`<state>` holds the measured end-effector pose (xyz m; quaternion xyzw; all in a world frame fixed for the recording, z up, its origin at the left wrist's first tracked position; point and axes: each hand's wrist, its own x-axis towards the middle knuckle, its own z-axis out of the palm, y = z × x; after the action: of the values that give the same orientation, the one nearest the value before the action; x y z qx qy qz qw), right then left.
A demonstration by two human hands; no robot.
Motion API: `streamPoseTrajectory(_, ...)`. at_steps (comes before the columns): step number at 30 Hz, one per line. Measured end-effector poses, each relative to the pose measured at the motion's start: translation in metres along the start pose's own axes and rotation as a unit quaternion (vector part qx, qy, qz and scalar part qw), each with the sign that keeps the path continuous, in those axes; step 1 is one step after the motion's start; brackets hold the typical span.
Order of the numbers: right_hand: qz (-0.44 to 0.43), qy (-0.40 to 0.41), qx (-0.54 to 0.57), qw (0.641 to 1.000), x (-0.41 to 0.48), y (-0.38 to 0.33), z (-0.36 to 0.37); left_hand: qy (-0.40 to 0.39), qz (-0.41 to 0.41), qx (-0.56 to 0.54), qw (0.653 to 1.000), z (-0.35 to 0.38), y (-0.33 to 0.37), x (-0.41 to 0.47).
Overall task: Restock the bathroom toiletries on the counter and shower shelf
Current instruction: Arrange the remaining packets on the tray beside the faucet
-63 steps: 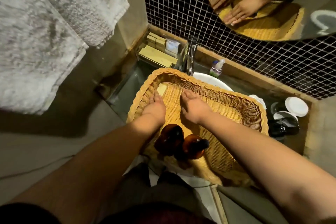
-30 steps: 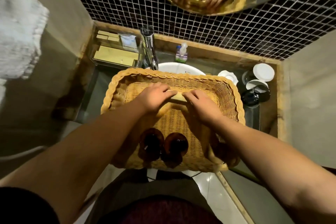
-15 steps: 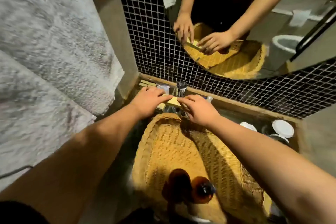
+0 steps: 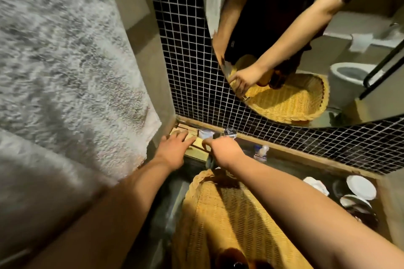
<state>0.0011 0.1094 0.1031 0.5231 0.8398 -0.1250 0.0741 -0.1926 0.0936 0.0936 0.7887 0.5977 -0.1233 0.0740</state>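
Left hand (image 4: pixel 173 150): open, fingers spread and nearly straight, tips lying on the pale boxes (image 4: pixel 196 154) in the back-left corner of the counter (image 4: pixel 288 170). It holds nothing that I can see.

Right hand (image 4: pixel 223 148): fingers curled, index and thumb pointing left toward the same boxes, just beside the left hand. Motion blur here; it may be pinching a box edge, but I cannot tell.

Boxes: flat, yellowish, stacked side by side in a shallow tray (image 4: pixel 196 160) against the tiled wall. A small whitish packet (image 4: pixel 205 134) stands at the tray's right end, with the tap (image 4: pixel 230 132) just beyond it.

Basket (image 4: pixel 229 214): woven, yellow, sits under both forearms on the near side of the counter. Its near end holds amber bottles (image 4: pixel 229 256), cut off by the frame edge. The rest of its floor shows bare weave.

Elsewhere: a small bottle (image 4: pixel 260 153) by the back ledge, white lids (image 4: pixel 360 188) and dark cups at far right, a grey towel (image 4: pixel 65 72) hanging at left. The mirror (image 4: pixel 328 17) reflects the arms and the basket.
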Motion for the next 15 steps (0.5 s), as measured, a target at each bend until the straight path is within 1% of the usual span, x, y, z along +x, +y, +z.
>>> streamPoseTrajectory(6, 0.025, -0.028, 0.009, 0.999, 0.028, -0.004, 0.029, -0.079, -0.029, -0.065, 0.994, 0.045, 0.000, 0.024)
streamPoseTrajectory(11, 0.030, -0.043, 0.023, 0.998, 0.053, 0.002, 0.044, -0.068, -0.023, -0.092, 0.993, 0.077, -0.012, 0.040)
streamPoseTrajectory(15, 0.009, -0.070, 0.003, 0.998, 0.070, 0.005, 0.046, -0.073, -0.021, -0.065, 0.995, 0.090, -0.023, 0.052)
